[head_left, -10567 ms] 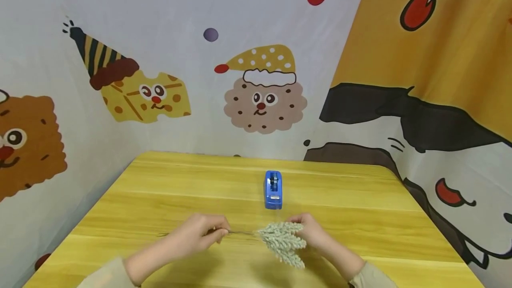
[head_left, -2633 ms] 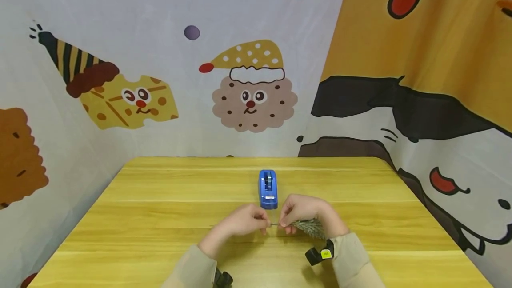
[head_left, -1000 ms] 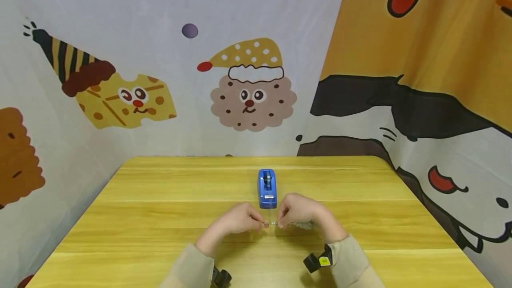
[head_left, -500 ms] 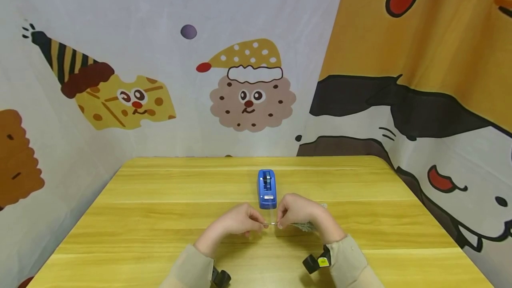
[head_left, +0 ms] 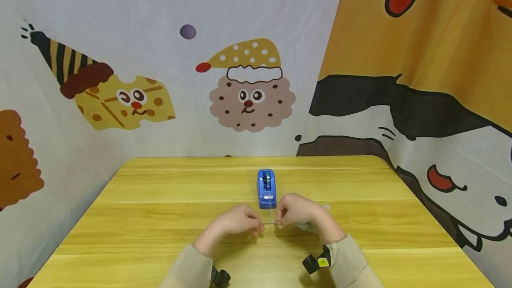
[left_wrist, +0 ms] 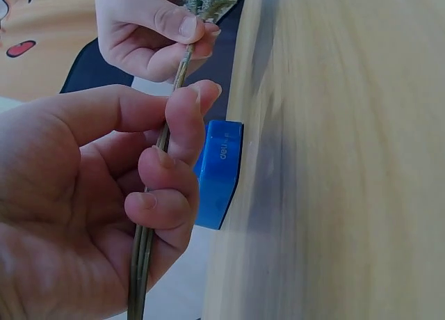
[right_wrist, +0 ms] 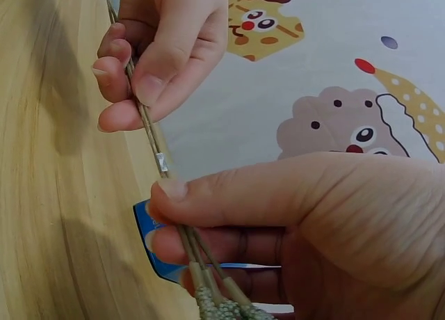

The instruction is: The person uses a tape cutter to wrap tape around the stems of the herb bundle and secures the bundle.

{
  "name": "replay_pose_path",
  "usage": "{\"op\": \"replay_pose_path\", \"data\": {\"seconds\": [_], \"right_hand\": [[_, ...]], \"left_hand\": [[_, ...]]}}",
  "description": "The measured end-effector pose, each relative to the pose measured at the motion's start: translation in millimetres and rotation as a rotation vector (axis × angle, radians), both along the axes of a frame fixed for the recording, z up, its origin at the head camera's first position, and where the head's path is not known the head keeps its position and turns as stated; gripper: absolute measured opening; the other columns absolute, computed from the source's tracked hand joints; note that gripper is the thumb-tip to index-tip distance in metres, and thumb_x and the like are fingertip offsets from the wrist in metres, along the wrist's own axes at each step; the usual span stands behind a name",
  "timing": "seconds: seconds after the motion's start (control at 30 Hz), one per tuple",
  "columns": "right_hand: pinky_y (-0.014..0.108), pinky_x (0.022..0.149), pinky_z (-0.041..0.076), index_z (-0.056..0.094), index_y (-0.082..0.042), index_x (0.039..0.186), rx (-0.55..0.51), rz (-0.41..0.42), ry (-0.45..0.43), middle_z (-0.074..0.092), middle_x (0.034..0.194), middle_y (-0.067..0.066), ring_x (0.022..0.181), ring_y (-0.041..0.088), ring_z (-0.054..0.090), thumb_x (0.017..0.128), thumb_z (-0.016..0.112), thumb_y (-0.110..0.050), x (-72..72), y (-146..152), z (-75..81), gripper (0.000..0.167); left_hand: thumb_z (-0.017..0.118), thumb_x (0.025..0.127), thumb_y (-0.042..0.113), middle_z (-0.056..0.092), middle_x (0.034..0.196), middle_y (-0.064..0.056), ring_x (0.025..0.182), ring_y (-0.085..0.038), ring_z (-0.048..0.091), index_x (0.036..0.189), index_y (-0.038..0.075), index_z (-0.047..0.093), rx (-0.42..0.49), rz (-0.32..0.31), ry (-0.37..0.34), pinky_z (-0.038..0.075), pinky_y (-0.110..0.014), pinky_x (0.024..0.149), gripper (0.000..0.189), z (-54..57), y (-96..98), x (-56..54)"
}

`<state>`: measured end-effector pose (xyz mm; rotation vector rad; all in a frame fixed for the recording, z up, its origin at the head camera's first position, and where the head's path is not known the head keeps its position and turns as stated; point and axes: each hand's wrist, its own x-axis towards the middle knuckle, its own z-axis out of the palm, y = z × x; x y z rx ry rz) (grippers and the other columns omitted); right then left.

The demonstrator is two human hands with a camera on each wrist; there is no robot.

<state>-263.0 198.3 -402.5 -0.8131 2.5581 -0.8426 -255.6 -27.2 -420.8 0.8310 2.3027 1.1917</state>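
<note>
Both hands hold a small bunch of artificial sprigs with thin brown stems [left_wrist: 142, 254] and pale green, grainy heads [right_wrist: 222, 308]. My left hand [head_left: 239, 219] has its fingers curled round the lower stems. My right hand [head_left: 299, 211] pinches the stems just below the heads, which its wrist partly hides in the head view. Between the hands, a clear strip of tape [head_left: 272, 214] runs from the blue tape dispenser [head_left: 266, 189] down to the stems. A small shiny piece of tape [right_wrist: 162, 161] shows on the stems in the right wrist view.
The dispenser stands just beyond both hands on a yellow wood-grain table [head_left: 168, 190]. A cartoon-printed cloth [head_left: 160, 21] hangs behind the table and along its sides. Each wrist wears a black camera [head_left: 310, 263].
Since the oldest frame, the hands have come together in front of the dispenser, the right gripping the stems below the heads. In the last half second the left fingers slide slightly left along the stems.
</note>
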Motion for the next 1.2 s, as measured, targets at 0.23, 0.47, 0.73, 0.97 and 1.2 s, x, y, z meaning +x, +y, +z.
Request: {"op": "replay_pose_path", "data": {"seconds": [0.23,0.47,0.73,0.97,1.2], "right_hand": [[0.021,0.048,0.035,0.073,-0.007,0.071,-0.024,0.002,-0.039,0.055,0.057,-0.008,0.050,0.005,0.040,0.082,0.070,-0.006,-2.1,5.9,-0.1,0.012],[0.023,0.049,0.038,0.076,-0.008,0.073,-0.013,-0.035,-0.032,0.062,0.061,-0.003,0.051,0.007,0.043,0.082,0.073,-0.007,-3.0,8.1,0.1,0.009],[0.023,0.049,0.037,0.073,-0.012,0.067,-0.020,-0.043,-0.026,0.055,0.056,-0.008,0.051,0.007,0.043,0.079,0.075,-0.004,-2.7,6.1,0.9,0.014],[0.022,0.051,0.042,0.071,-0.012,0.067,-0.018,-0.030,0.006,0.060,0.060,-0.008,0.053,0.005,0.047,0.077,0.075,-0.002,-3.2,5.4,0.9,0.014],[0.021,0.051,0.040,0.066,-0.012,0.065,-0.014,-0.005,0.037,0.057,0.061,-0.009,0.054,0.004,0.045,0.076,0.076,-0.002,-3.7,5.0,-1.2,0.017]], "left_hand": [[0.062,0.090,0.007,0.071,0.075,-0.002,0.050,-0.007,0.038,0.085,0.003,0.076,0.003,0.008,0.018,0.027,-0.018,0.045,0.015,-0.5,0.1,-0.7],[0.062,0.090,0.004,0.073,0.089,-0.003,0.046,-0.005,0.030,0.078,0.001,0.075,0.005,0.018,0.028,0.023,-0.017,0.042,0.017,-1.4,0.1,-1.5],[0.066,0.088,0.006,0.072,0.083,-0.005,0.055,-0.009,0.039,0.086,0.002,0.077,0.010,0.038,0.030,0.031,-0.020,0.049,0.012,-0.8,-0.9,-1.1],[0.068,0.087,0.008,0.071,0.077,-0.005,0.055,-0.009,0.042,0.093,0.002,0.077,0.016,0.071,0.019,0.034,-0.021,0.051,0.012,-0.1,-0.9,-1.2],[0.061,0.089,0.007,0.068,0.074,-0.002,0.051,-0.010,0.048,0.096,0.003,0.075,0.024,0.073,-0.021,0.032,-0.019,0.043,0.016,1.6,-1.7,0.7]]}}
